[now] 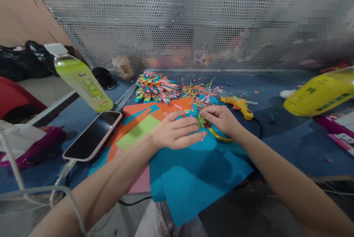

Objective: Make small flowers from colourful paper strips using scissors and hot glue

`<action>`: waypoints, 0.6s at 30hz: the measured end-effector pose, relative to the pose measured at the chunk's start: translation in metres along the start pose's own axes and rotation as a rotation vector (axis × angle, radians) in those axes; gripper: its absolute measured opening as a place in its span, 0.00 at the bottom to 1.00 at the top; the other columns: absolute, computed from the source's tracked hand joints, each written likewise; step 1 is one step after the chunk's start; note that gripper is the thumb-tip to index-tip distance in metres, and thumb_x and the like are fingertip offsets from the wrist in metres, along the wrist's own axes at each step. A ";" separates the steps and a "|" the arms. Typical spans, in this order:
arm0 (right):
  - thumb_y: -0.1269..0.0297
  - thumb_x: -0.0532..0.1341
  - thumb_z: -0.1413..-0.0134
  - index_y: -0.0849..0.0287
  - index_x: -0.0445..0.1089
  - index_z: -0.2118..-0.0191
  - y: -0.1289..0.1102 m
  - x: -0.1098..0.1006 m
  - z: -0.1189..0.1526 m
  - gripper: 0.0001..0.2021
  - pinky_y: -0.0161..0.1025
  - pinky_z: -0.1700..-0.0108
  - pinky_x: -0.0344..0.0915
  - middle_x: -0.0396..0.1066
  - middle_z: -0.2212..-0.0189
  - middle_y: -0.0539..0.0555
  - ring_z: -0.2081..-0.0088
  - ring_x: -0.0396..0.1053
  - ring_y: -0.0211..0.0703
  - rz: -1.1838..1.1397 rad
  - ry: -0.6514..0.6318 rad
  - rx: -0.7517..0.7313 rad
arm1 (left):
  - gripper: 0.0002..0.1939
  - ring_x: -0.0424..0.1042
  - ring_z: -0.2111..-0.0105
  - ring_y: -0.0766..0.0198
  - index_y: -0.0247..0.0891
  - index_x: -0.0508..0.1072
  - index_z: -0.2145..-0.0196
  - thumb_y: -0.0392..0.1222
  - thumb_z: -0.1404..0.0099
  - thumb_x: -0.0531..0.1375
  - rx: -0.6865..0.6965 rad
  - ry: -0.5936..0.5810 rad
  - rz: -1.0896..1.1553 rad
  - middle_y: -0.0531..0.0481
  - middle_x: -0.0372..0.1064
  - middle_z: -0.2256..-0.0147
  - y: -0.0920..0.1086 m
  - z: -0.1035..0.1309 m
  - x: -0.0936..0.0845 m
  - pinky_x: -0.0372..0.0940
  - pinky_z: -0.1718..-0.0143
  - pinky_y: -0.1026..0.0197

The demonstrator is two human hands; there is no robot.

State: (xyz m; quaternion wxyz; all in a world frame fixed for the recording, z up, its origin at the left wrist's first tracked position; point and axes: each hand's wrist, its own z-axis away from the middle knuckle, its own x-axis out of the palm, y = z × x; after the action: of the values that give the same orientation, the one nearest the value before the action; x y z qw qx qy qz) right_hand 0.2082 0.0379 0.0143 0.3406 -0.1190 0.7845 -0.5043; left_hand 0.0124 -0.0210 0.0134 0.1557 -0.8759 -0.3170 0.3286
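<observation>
As R hand [220, 118] pinches ppr [201, 121], L hand [177, 130] part-spread

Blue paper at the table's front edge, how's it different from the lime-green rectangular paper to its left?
The blue paper spreads much larger than the lime-green rectangular paper. The blue paper overhangs the front edge of the dark blue table, while the lime-green paper lies farther back, on orange paper. Both look plain and single-coloured.

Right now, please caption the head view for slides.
Right hand pinches a green piece beside left hand, over blue sheet.
</observation>
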 end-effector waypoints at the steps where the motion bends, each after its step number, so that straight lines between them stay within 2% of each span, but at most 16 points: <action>1: 0.48 0.57 0.46 0.60 0.67 0.75 -0.001 0.000 0.000 0.19 0.33 0.78 0.58 0.64 0.84 0.49 0.81 0.62 0.34 0.012 -0.001 0.004 | 0.07 0.75 0.64 0.66 0.37 0.70 0.61 0.32 0.37 0.57 0.002 -0.002 0.006 0.53 0.77 0.68 0.000 0.000 0.000 0.63 0.56 0.57; 11: 0.52 0.55 0.44 0.60 0.65 0.78 -0.005 -0.003 0.001 0.19 0.33 0.79 0.54 0.65 0.84 0.50 0.83 0.57 0.32 0.074 -0.016 0.007 | 0.06 0.76 0.63 0.66 0.37 0.71 0.61 0.33 0.37 0.56 0.010 -0.025 -0.003 0.53 0.78 0.67 -0.002 0.002 -0.001 0.65 0.57 0.59; 18: 0.52 0.57 0.46 0.61 0.68 0.74 0.000 0.000 0.001 0.16 0.32 0.77 0.60 0.65 0.83 0.49 0.80 0.63 0.34 0.011 0.007 -0.002 | 0.07 0.75 0.63 0.67 0.37 0.70 0.60 0.33 0.37 0.56 0.010 -0.031 -0.007 0.53 0.78 0.67 -0.001 0.002 0.000 0.66 0.56 0.60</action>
State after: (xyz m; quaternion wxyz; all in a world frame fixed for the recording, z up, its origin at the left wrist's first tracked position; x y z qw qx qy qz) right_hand 0.2088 0.0374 0.0144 0.3405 -0.1132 0.7869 -0.5021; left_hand 0.0108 -0.0197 0.0127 0.1564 -0.8687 -0.3208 0.3434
